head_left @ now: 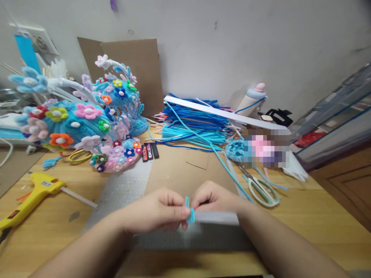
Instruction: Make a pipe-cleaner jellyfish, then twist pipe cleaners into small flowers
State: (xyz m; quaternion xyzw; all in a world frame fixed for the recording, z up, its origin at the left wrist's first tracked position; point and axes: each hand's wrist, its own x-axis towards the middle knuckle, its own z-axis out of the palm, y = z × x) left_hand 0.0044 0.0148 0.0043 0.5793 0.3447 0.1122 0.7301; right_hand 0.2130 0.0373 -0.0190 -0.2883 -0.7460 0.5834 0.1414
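My left hand [171, 210] pinches a light-blue fuzzy stem [192, 215] at the end of a pale strip [216, 217], above a grey mat [116, 197]. My right hand [211, 199] curls just beside; its fingertips blur, so I cannot tell whether they grip. Strip's far end: lost at my right wrist. A pixelated patch [266, 148] masks things near the scissors [265, 192]. Yellow glue gun [40, 187] cut off at left. Wooden counter [313, 216]; 1 cardboard sheet [174, 170] lies on the mat; pale wall [261, 38] behind.

A scuffed, pale wall [197, 46] with a socket [42, 41] stands behind a wood-grained table [324, 220] in even light.
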